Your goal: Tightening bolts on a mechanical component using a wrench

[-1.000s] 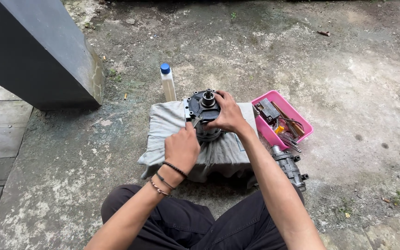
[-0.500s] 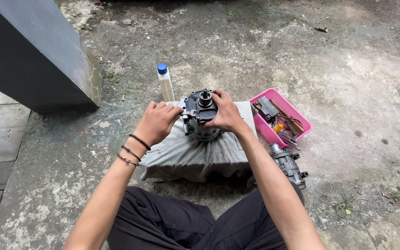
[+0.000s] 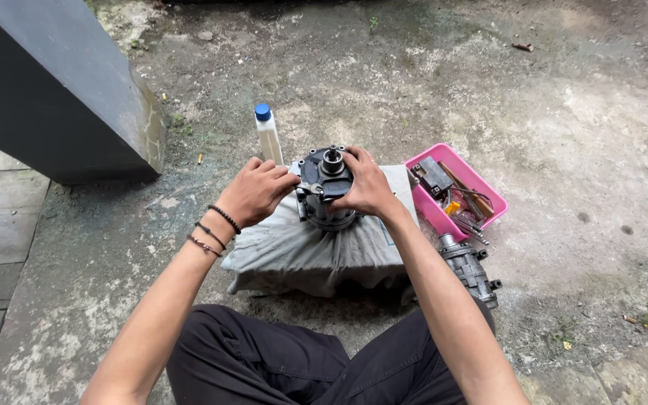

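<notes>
Centrally, a dark round metal mechanical assembly with a short protruding shaft is stood upright on a grey cloth-covered block placed on the rough concrete ground. The assembly is gripped on its left side by the left hand, fingers curled against the housing. The right hand is closed over the top right of the assembly, beside the shaft. A white plastic bottle with a blue cap is positioned just behind the block. A pink rectangular plastic tray of tools is located to the right, with a grey cylindrical metal component laid near it.
</notes>
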